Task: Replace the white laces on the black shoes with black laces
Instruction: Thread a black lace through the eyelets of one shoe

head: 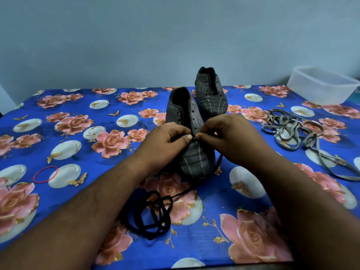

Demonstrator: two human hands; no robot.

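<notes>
Hands (left (165, 138), right (227, 136)) meet fingertip to fingertip, pinching black lace (155, 213) over near shoe (191, 156).

lace tip (194, 136) hid btwn fingers (188, 137)

The left part of the counter (81, 145) is open; only a red rubber band (46, 174) lies flat there. In the middle the near shoe (190, 137) and the far shoe (210, 92) block the way. A black lace (155, 215) is coiled in front. On the right, grey-white laces (292, 131) spread wide, and a plastic container (321, 85) fills the far corner.
</notes>
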